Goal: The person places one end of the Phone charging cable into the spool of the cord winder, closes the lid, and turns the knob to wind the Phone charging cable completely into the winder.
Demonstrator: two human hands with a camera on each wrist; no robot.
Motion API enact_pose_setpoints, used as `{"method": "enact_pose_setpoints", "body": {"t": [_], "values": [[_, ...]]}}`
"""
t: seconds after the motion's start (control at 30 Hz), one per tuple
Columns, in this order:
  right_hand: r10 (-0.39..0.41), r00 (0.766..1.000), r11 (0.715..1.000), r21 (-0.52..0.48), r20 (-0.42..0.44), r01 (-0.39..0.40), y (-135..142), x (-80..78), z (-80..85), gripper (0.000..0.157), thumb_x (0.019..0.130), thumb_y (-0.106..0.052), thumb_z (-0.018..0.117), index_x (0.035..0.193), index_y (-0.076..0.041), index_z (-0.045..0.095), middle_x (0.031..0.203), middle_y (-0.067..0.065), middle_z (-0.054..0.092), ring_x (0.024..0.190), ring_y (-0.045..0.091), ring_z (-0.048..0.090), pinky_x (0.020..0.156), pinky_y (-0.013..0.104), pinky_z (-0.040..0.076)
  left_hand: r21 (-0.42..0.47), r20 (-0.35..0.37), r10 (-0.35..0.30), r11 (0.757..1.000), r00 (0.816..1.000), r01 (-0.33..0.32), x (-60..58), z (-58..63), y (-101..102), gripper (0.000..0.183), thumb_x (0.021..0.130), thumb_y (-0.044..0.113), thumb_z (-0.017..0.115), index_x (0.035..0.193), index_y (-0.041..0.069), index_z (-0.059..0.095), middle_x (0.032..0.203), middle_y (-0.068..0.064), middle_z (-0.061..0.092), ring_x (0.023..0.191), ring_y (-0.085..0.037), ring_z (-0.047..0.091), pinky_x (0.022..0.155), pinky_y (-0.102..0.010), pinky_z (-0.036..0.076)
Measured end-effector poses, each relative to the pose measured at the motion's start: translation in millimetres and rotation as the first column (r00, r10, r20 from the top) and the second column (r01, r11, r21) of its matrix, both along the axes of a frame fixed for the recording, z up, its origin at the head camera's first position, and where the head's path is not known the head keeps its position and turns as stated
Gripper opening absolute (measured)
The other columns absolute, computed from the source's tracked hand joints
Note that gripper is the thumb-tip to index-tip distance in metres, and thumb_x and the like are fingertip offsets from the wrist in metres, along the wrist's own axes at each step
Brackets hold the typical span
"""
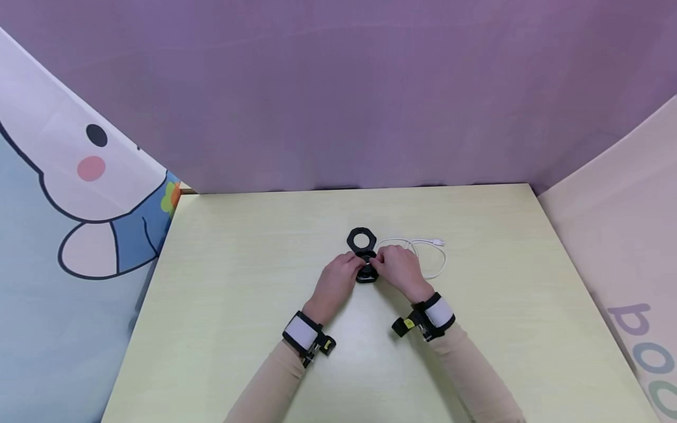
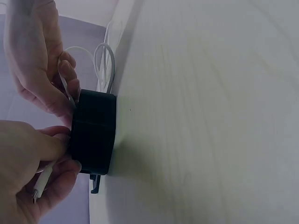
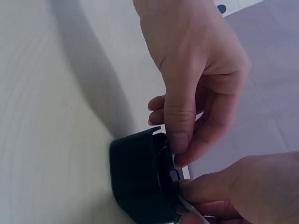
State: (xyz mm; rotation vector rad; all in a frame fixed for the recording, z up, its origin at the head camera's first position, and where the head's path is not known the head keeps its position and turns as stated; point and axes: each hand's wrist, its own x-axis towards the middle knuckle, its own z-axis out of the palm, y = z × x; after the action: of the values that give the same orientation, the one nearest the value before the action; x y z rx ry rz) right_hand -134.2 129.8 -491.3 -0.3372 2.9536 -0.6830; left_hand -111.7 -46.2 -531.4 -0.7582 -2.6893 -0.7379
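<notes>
A small black box with angled sides (image 1: 367, 277) sits on the table between both hands. At its far edge is a black angular ring (image 1: 372, 239) with a round hole. My left hand (image 1: 334, 282) holds a white USB cable between thumb and fingers at the box's open top; a connector (image 2: 43, 182) sticks out of the grip in the left wrist view. Opposite, my right hand (image 1: 400, 269) pinches another stretch of the cable (image 3: 192, 209) at the rim, thumb against index finger. Fingers hide most of the box's inside.
The rest of the white cable lies in loose loops (image 1: 445, 258) right of the box, its USB plug (image 1: 438, 242) pointing right. Beneath is a pale wood-look table (image 1: 238, 247), with a purple cloth wall (image 1: 359, 106) behind it. A small catch (image 2: 95, 183) juts from the box's side.
</notes>
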Motion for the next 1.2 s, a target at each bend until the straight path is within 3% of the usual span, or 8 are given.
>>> {"method": "enact_pose_setpoints", "body": {"t": [0.23,0.47,0.67,0.87,0.97,1.2], "values": [[-0.002,1.0,0.999,-0.045,0.022,0.003,4,0.5,-4.2,0.033,0.095,-0.024,0.074,0.066,-0.013,0.062,0.062,-0.003,0.053,0.057,0.016,0.05,0.05,0.028,0.034,-0.059,-0.057,-0.013,0.998,0.998,0.009,2.5,3.0,3,0.017,0.093,-0.002,0.072,0.105,0.007,0.077,0.108,-0.006,0.073,0.097,-0.022,0.071,0.086,-0.033,0.06],[0.014,0.998,0.996,-0.086,-0.06,-0.019,8,3.0,-14.8,0.031,0.096,-0.023,0.074,0.07,-0.011,0.064,0.064,-0.001,0.054,0.057,0.015,0.048,0.051,0.027,0.034,-0.111,-0.1,-0.011,0.994,0.995,0.0,1.5,5.2,5,0.02,0.089,-0.005,0.073,0.105,0.007,0.077,0.105,-0.006,0.073,0.093,-0.022,0.072,0.083,-0.034,0.06],[0.051,0.989,0.995,-0.077,-0.139,-0.062,11,4.9,-23.2,0.03,0.097,-0.021,0.073,0.071,-0.008,0.066,0.069,0.003,0.056,0.06,0.017,0.05,0.054,0.03,0.039,-0.144,-0.093,-0.003,0.99,0.996,-0.011,1.5,5.7,7,0.018,0.09,-0.003,0.074,0.105,0.007,0.078,0.104,-0.006,0.073,0.092,-0.021,0.072,0.081,-0.034,0.06],[0.141,0.974,0.984,-0.085,-0.176,-0.157,21,9.5,-24.5,0.012,0.096,-0.007,0.068,0.095,0.0,0.078,0.089,0.01,0.065,0.076,0.023,0.062,0.067,0.039,0.054,-0.181,-0.081,0.0,0.983,0.997,-0.015,1.8,6.0,9,0.02,0.088,-0.004,0.075,0.104,0.008,0.078,0.102,-0.004,0.072,0.091,-0.019,0.072,0.08,-0.032,0.06],[0.159,0.976,0.975,-0.133,-0.146,-0.179,26,11.1,-24.9,0.018,0.095,0.0,0.065,0.109,0.002,0.076,0.097,0.012,0.067,0.083,0.025,0.064,0.074,0.041,0.056,-0.185,-0.078,0.002,0.983,0.997,-0.016,1.2,6.0,9,0.021,0.087,-0.006,0.075,0.103,0.008,0.078,0.101,-0.003,0.072,0.091,-0.019,0.072,0.08,-0.032,0.06],[0.114,0.986,0.96,-0.242,-0.124,-0.141,34,9.1,-27.6,0.013,0.097,0.001,0.064,0.11,0.0,0.065,0.099,0.013,0.071,0.089,0.028,0.068,0.079,0.044,0.058,-0.18,-0.046,0.006,0.983,0.999,-0.014,0.3,8.1,8,0.026,0.085,-0.01,0.073,0.103,0.008,0.079,0.103,-0.003,0.073,0.092,-0.019,0.071,0.081,-0.031,0.06]]}}
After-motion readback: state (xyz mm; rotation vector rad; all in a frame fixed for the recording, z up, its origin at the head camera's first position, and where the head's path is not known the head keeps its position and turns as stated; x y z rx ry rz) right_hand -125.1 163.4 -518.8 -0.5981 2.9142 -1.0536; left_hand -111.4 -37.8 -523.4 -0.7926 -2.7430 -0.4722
